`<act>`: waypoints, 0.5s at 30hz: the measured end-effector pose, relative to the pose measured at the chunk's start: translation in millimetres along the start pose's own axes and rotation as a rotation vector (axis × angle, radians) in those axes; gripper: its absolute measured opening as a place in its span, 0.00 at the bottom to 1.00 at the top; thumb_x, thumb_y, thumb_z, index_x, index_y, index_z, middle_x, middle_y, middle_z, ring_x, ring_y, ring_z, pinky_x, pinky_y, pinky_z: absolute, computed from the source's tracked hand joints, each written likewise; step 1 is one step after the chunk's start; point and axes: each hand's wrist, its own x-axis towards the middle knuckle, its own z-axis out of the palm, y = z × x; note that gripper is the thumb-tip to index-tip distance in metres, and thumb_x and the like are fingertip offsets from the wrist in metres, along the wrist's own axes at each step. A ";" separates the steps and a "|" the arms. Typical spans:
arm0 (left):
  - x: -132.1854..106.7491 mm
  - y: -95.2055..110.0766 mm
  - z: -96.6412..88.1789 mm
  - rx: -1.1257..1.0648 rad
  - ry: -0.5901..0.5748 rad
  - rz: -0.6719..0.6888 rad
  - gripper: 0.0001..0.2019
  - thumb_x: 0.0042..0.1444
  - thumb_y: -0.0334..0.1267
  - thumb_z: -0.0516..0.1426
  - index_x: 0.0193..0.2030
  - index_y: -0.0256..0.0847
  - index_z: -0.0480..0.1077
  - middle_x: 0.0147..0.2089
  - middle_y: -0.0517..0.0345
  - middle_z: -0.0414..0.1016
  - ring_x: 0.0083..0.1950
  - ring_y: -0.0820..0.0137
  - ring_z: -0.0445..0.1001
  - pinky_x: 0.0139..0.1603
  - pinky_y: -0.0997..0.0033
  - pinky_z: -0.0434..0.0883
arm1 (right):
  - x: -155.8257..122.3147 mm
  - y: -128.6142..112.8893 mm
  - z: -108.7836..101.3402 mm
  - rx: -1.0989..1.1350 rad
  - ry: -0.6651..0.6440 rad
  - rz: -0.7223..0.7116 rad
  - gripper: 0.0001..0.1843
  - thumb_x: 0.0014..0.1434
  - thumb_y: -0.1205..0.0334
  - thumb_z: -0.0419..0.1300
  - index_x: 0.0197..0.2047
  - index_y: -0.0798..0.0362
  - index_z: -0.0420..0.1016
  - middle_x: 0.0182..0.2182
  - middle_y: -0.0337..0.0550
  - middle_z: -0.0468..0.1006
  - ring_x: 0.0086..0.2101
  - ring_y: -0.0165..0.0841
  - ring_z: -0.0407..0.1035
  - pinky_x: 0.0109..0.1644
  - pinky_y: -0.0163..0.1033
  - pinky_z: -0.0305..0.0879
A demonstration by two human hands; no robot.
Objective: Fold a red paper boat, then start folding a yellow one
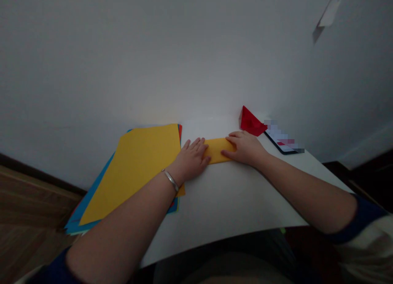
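Note:
A folded yellow paper strip (218, 149) lies on the white table (233, 202) between my hands. My left hand (193, 159) lies flat with fingers stretched out, pressing the strip's left end; a silver bracelet circles that wrist. My right hand (245, 148) rests on the strip's right end, fingers curled down onto the paper and thumb along its near edge.
A stack of coloured sheets (135, 169), yellow on top with blue and red beneath, lies at the left and overhangs the table edge. A red folded paper shape (250, 121) stands by the wall, next to a phone (284, 141). A wooden floor shows at the left.

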 end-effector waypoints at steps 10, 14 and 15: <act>0.0 0.8 -3.4 0.014 0.033 -0.007 0.29 0.65 0.50 0.45 0.67 0.34 0.57 0.70 0.40 0.56 0.71 0.55 0.53 0.69 0.49 0.50 | -1.3 2.3 2.6 0.088 0.175 -0.137 0.21 0.59 0.49 0.58 0.50 0.52 0.78 0.57 0.48 0.73 0.56 0.46 0.62 0.60 0.52 0.56; 2.9 -0.3 -1.6 0.002 0.023 -0.001 0.29 0.66 0.49 0.44 0.67 0.32 0.56 0.70 0.39 0.55 0.71 0.56 0.52 0.69 0.52 0.50 | -2.2 -5.5 -1.6 0.298 0.150 -0.496 0.12 0.62 0.56 0.57 0.43 0.49 0.80 0.44 0.44 0.80 0.45 0.36 0.70 0.52 0.45 0.63; 3.7 -0.7 -1.3 -0.002 0.016 0.001 0.29 0.66 0.49 0.44 0.67 0.32 0.56 0.70 0.39 0.54 0.71 0.56 0.52 0.69 0.53 0.50 | -2.9 -8.1 -2.5 0.337 0.110 -0.579 0.12 0.63 0.57 0.56 0.42 0.49 0.80 0.42 0.44 0.80 0.43 0.35 0.70 0.51 0.43 0.64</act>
